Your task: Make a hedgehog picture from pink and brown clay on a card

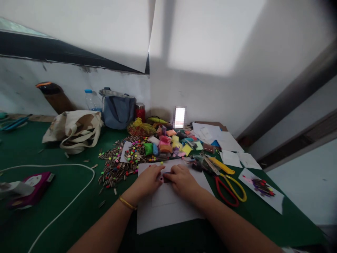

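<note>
Hands (149, 180) (183, 180) lie close together by a dark piece (166, 179) on paper (171, 217), grip unclear.

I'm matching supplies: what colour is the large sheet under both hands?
The large sheet is white, showing best in the head view.

No writing can be read; the white label (33, 179) on the magenta box (40, 190) at left is too blurred.

A thin golden bangle (127, 203) circles the left wrist (132, 195).
</note>
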A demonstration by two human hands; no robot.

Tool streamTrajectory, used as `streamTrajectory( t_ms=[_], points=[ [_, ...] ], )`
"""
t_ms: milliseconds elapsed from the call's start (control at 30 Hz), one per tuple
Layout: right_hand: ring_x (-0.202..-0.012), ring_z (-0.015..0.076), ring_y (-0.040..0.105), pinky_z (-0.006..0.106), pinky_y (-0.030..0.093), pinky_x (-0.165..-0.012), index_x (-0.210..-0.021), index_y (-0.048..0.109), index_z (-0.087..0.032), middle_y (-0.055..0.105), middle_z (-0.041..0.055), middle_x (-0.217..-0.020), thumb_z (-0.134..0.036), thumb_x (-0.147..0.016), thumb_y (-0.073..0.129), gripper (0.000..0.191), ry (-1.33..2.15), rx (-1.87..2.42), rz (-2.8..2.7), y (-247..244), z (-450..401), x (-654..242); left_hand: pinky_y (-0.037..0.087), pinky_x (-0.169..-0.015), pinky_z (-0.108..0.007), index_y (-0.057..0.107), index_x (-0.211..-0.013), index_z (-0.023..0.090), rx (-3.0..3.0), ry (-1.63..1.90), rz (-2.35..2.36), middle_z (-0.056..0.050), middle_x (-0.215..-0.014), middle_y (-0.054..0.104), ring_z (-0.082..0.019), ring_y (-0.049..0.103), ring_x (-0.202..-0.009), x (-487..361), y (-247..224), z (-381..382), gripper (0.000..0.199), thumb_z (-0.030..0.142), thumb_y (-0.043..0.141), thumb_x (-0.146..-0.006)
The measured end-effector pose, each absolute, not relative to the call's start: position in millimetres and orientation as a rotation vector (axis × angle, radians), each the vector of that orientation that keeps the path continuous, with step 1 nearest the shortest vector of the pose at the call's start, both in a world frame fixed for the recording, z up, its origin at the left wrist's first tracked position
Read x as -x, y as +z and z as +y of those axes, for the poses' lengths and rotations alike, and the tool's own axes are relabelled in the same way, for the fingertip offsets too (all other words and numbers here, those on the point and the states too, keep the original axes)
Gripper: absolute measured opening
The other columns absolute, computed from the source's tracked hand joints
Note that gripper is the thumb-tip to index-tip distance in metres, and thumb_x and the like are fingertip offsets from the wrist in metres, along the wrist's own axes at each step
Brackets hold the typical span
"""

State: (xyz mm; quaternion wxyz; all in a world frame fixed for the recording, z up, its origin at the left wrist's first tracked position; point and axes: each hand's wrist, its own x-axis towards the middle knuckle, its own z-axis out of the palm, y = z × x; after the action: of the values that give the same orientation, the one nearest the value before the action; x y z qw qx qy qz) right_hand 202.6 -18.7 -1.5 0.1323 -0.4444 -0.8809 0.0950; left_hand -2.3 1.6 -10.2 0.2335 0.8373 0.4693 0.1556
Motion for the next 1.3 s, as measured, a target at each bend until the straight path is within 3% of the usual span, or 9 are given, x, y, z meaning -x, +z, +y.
streamTrajectory(
  t_ms=[400, 567, 1300],
  points=[
    [-0.095, 0.0216, 0.044, 0.035, 0.031, -0.086, -0.120, 0.064, -0.032, 0.053, 0.0051, -0.099, -0.012, -0.078, 0.058, 0.047, 0.294, 1.287, -2.516, -13.5, -12.2, -204.7, 0.043, -0.089, -0.034, 0.060, -0.120, 0.017, -2.307, 0.410, 1.287, -0.009, -0.106, 0.063, -0.023, 0.055, -0.099, 1.6, -3.6, 0.1, 0.041, 0.022, 0.060, -0.079],
    [-0.095, 0.0215, 0.047, 0.034, 0.037, -0.086, -0.114, 0.067, -0.022, 0.055, 0.0066, -0.097, -0.002, -0.072, 0.050, 0.049, 0.327, 1.284, -2.260, -19.5, -5.3, -210.9, 0.044, -0.082, -0.032, 0.068, -0.106, 0.020, -2.344, 0.381, 1.238, -0.008, -0.097, 0.060, -0.022, 0.055, -0.093, -0.4, 1.5, -1.3, 0.027, 0.019, 0.057, -0.081],
    [-0.099, 0.0208, 0.049, 0.034, 0.038, -0.091, -0.118, 0.067, -0.022, 0.058, 0.0070, -0.104, -0.003, -0.072, 0.050, 0.053, 0.439, 1.327, -2.325, -21.0, -0.5, -216.2, 0.043, -0.086, -0.033, 0.066, -0.114, 0.023, -2.364, 0.354, 1.215, -0.008, -0.099, 0.058, -0.022, 0.054, -0.095, -2.3, 4.1, -4.1, 0.034, 0.017, 0.053, -0.083]
  ],
)
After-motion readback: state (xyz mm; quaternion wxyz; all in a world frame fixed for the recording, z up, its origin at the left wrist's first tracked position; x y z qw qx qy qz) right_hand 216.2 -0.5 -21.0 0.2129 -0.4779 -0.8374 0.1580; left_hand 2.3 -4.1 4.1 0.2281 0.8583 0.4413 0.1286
